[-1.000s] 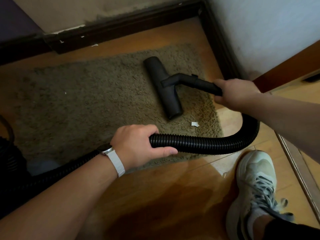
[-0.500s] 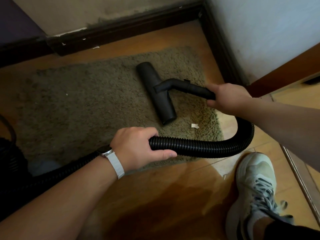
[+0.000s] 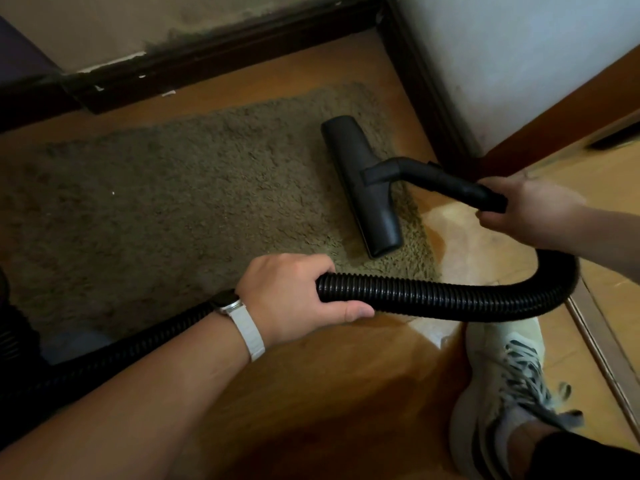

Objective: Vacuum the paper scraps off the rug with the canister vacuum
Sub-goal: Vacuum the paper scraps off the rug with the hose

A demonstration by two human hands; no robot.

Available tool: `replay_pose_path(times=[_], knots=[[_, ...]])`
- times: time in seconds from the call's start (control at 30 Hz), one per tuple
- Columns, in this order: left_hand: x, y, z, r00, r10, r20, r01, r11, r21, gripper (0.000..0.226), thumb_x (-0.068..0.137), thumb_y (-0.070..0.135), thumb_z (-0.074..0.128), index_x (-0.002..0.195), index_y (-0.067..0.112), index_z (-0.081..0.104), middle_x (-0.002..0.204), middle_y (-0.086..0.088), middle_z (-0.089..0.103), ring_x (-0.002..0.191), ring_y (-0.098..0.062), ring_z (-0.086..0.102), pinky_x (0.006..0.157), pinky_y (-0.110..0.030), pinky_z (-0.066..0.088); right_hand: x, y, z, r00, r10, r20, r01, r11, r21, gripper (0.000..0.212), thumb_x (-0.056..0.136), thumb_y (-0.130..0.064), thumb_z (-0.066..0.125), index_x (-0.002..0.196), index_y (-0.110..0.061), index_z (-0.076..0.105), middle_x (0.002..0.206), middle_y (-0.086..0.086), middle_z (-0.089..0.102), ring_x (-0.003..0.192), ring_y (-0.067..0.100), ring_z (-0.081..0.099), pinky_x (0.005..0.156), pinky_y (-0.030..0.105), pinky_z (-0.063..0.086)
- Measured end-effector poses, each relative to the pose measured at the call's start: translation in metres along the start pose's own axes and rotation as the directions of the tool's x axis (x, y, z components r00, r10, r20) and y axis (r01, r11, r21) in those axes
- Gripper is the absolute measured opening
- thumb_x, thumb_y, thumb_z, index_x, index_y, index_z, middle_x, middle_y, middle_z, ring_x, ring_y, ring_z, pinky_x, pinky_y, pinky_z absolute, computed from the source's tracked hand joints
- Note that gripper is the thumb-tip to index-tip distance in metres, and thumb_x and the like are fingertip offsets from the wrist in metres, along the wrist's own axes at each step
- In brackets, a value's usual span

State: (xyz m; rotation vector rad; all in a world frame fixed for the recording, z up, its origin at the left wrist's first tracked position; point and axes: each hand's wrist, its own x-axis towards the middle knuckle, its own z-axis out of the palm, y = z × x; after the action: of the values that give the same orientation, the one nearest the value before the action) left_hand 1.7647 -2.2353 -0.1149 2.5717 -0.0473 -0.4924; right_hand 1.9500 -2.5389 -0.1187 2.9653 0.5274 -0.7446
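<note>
Room corner, wood floor: rug (image 3: 173,209) lies w/ floor head (image 3: 363,188) flat at its right edge. Right hand (image 3: 530,209) fingers wrapped round the wand to steer; left hand (image 3: 294,299) closed on hose (image 3: 450,299), prob. managing slack. One small scrap (image 3: 113,193) near rug's left.

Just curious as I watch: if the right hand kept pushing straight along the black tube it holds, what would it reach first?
The right hand points along the tube toward the floor nozzle on the rug; it would likely meet the nozzle's neck first, though depth is unclear.
</note>
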Motion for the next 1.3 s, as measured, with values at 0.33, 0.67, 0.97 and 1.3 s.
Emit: replay_pose_path(times=[0.33, 0.67, 0.97, 1.3], knots=[[0.006, 0.021, 0.022, 0.988, 0.079, 0.134, -0.089, 0.994, 0.067, 0.076, 0.058, 0.095, 0.026, 0.083, 0.031, 0.057, 0.069, 0.013, 0.058, 0.068, -0.004, 0.057, 0.068, -0.03, 0.051, -0.042, 0.045, 0.039, 0.999, 0.002, 0.043, 0.002, 0.994, -0.107, 0.039, 0.09, -0.037, 0.066, 0.126, -0.029, 0.056, 0.08, 0.002, 0.064, 0.065, 0.022, 0.059, 0.059, 0.037, 0.055], [0.007, 0.029, 0.035, 0.979, 0.099, 0.176, -0.115, 0.99, 0.082, 0.08, 0.054, 0.096, 0.018, 0.085, 0.032, 0.056, 0.07, 0.014, 0.058, 0.07, -0.003, 0.057, 0.071, -0.029, 0.051, -0.052, 0.052, 0.058, 0.999, -0.021, 0.035, 0.024, 0.996, -0.081, 0.031, 0.091, -0.031, 0.066, 0.119, -0.025, 0.058, 0.069, -0.006, 0.053, 0.056, 0.011, 0.05, 0.047, 0.028, 0.043], [0.009, 0.027, 0.032, 0.982, 0.077, 0.171, -0.092, 0.992, 0.083, 0.082, 0.054, 0.098, 0.023, 0.086, 0.032, 0.058, 0.072, 0.015, 0.059, 0.071, -0.003, 0.057, 0.071, -0.029, 0.049, -0.036, 0.032, 0.05, 0.988, -0.147, 0.043, 0.153, 0.964, -0.217, 0.035, 0.091, -0.042, 0.058, 0.123, -0.029, 0.051, 0.078, -0.004, 0.056, 0.062, 0.019, 0.056, 0.048, 0.029, 0.045], [0.005, 0.001, 0.018, 0.991, 0.025, 0.13, -0.033, 0.998, 0.06, 0.077, 0.053, 0.096, 0.029, 0.082, 0.032, 0.06, 0.065, 0.015, 0.057, 0.065, 0.0, 0.054, 0.06, -0.024, 0.043, -0.019, -0.01, 0.049, 0.961, -0.246, 0.125, 0.26, 0.959, -0.113, 0.033, 0.092, -0.042, 0.059, 0.121, -0.029, 0.054, 0.082, -0.004, 0.059, 0.071, 0.02, 0.057, 0.06, 0.035, 0.051]])
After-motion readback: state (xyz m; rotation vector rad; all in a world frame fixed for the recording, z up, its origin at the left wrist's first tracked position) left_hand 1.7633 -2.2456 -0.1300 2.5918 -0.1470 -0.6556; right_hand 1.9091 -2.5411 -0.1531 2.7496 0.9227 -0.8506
